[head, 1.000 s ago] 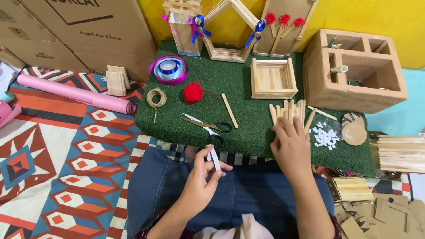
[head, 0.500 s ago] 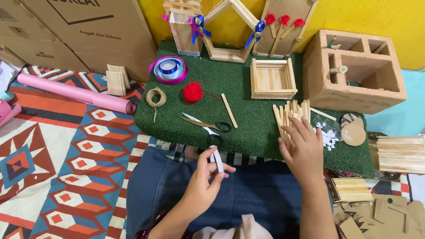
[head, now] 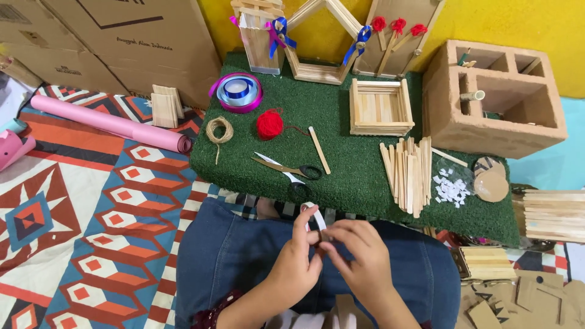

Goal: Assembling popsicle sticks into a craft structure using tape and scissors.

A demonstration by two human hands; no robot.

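**A:** Both hands meeting over the lap, just off the near edge of the green surface [head: 359,176]. Left hand [head: 295,265] and right hand [head: 359,262] pinching the same small white strip [head: 315,217], fingertips touching, strip poking up toward the turf.

**B:** Anything crowding them?

**A:** Not really. Scissors [head: 292,169] lying closest, right at the near edge just beyond the strip. Pile of craft sticks [head: 407,172] toward the near right, with white paper bits [head: 451,190] beside it. One loose stick [head: 319,150] near the middle.

**B:** And further back?

**A:** Red yarn ball [head: 269,123] and twine coil [head: 219,130] toward the left edge, ribbon rolls [head: 237,91] at the far left corner. Square stick tray [head: 379,108] mid-back, stick house frame [head: 323,42] along the far edge. Brick block [head: 493,100] off the right edge, pink paper roll [head: 109,123] on the patterned mat [head: 79,213] to the left.
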